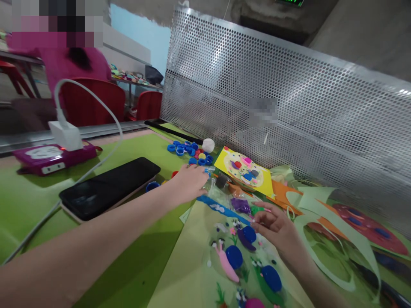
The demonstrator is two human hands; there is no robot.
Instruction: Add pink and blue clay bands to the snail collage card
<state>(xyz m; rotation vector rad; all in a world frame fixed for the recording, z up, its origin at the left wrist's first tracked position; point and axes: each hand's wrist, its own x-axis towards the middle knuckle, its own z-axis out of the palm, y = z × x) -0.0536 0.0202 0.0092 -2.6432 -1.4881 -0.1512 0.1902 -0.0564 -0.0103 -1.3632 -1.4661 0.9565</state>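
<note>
My left hand (192,182) reaches over the small clear packets of clay near the blue bottle caps (180,150); its fingers bend downward and their tips are hard to make out. My right hand (272,222) has its fingers curled, thumb near the index finger, beside a green clay packet (258,209) and a purple clay packet (240,205). What it may hold is too small to name. Below lies a pale sheet (180,265) with clay snails, among them a pink snail (226,261) with a blue cap shell. A blue strip (212,202) crosses its top.
A black phone (111,186), a purple power strip (58,158) and a white cable (109,111) lie at left. A yellow card (221,160) leans near the perforated metal panel (257,77). Cut paper scraps (321,256) spread at right. A person in pink (77,64) sits behind.
</note>
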